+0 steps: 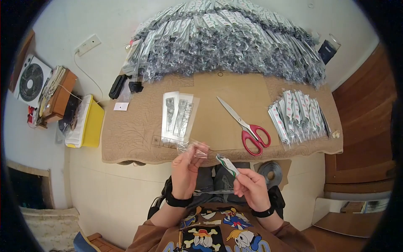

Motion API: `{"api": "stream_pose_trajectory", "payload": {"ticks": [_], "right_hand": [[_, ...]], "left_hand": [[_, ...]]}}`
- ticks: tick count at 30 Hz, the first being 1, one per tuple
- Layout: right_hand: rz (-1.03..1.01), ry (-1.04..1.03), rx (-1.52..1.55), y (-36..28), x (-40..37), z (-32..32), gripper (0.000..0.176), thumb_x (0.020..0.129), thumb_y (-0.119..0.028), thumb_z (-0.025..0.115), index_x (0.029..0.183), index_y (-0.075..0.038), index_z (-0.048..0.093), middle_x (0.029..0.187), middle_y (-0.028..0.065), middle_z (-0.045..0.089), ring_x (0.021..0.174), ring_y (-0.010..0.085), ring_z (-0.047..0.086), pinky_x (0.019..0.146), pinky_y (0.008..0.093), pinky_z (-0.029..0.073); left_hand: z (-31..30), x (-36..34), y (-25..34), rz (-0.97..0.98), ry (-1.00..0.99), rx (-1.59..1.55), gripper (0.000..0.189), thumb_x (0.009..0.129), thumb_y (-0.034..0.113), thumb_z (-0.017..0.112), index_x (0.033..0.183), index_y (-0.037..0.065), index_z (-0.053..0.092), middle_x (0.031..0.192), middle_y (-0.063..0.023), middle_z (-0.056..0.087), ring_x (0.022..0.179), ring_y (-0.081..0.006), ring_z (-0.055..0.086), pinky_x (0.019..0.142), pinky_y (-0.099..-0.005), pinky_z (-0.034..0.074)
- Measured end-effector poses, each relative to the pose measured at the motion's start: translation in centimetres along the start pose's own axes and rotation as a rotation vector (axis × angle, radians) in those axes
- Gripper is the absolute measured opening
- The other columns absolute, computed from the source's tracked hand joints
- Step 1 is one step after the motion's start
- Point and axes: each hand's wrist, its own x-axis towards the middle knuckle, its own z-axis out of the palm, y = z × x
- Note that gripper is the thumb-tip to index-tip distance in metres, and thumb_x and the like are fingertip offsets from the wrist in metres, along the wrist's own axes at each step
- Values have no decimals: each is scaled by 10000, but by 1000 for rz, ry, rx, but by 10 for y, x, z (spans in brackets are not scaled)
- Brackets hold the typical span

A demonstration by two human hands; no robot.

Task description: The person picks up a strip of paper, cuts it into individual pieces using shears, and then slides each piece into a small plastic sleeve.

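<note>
Between the thumb and fingers of my left hand (184, 174) is a clear plastic sleeve (200, 150) with dark print, held near the front edge of the table. My right hand (253, 189) pinches a slim white-and-green packet (228, 166), its far end pointing toward the sleeve but apart from it. Past my left hand lie several flat clear sleeves (178, 115) with black printing. Red-handled scissors (250, 133) rest on the table beyond my right hand, blades slightly apart.
A large heap of similar packets (226, 42) covers the back of the cloth-covered table (138, 130). A smaller packet pile (298, 115) lies at right. Cardboard (210, 92) covers the middle. A grey roll (271, 174) is below the front edge; a yellow bin (88, 122) stands left.
</note>
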Motion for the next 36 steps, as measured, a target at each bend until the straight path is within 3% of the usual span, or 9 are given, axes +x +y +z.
{"api": "stream_pose_trajectory", "payload": {"ticks": [6, 11, 14, 17, 22, 29, 36], "right_hand": [[-167, -12, -226, 9, 1, 1, 224, 865, -70, 483, 1059, 29, 538, 691, 65, 572, 581, 122, 541, 497, 210, 416], [-309, 37, -463, 7, -3, 6, 214, 850, -51, 504, 1041, 24, 564, 708, 67, 586, 584, 116, 544, 510, 212, 422], [-636, 20, -892, 4, -2, 7, 216, 822, -28, 525, 1025, 11, 587, 688, 77, 589, 576, 120, 550, 510, 220, 419], [-711, 26, -975, -2, 0, 9, 223, 799, -11, 539, 1015, 8, 594, 669, 86, 585, 562, 131, 551, 501, 228, 413], [-775, 22, -1023, -5, 0, 5, 241, 776, 10, 548, 1012, 2, 598, 648, 97, 582, 549, 156, 554, 496, 242, 409], [-856, 83, -1072, -4, 1, 7, 248, 754, 40, 562, 998, 8, 598, 654, 102, 580, 554, 178, 555, 500, 260, 410], [-963, 37, -1226, -6, 3, 10, 256, 742, 56, 570, 994, 21, 593, 645, 101, 568, 557, 190, 553, 497, 274, 409]], "left_hand": [[8, -7, -8, -101, -76, -26, 236, 883, 158, 487, 992, -25, 589, 1000, -145, 608, 929, -189, 584, 835, -307, 450], [6, -3, -8, -45, 21, -48, 245, 885, 176, 484, 984, -23, 587, 997, -140, 609, 944, -196, 579, 848, -316, 446], [5, -2, -5, -40, 54, -58, 262, 889, 210, 476, 963, -15, 587, 996, -140, 608, 960, -210, 574, 854, -331, 446], [2, -3, -8, -158, -94, 30, 252, 886, 212, 484, 969, -6, 581, 996, -128, 607, 980, -215, 569, 853, -331, 446], [-5, 3, -5, -88, -89, 50, 247, 884, 219, 491, 985, 7, 566, 1010, -119, 603, 1003, -213, 556, 860, -331, 441], [0, 2, -2, -258, 16, -203, 237, 883, 228, 494, 995, 29, 554, 1027, -118, 599, 994, -205, 562, 865, -335, 440], [3, -1, -12, -210, -33, -167, 271, 887, 209, 482, 1039, -7, 544, 1032, -138, 595, 978, -210, 568, 868, -328, 434]]}}
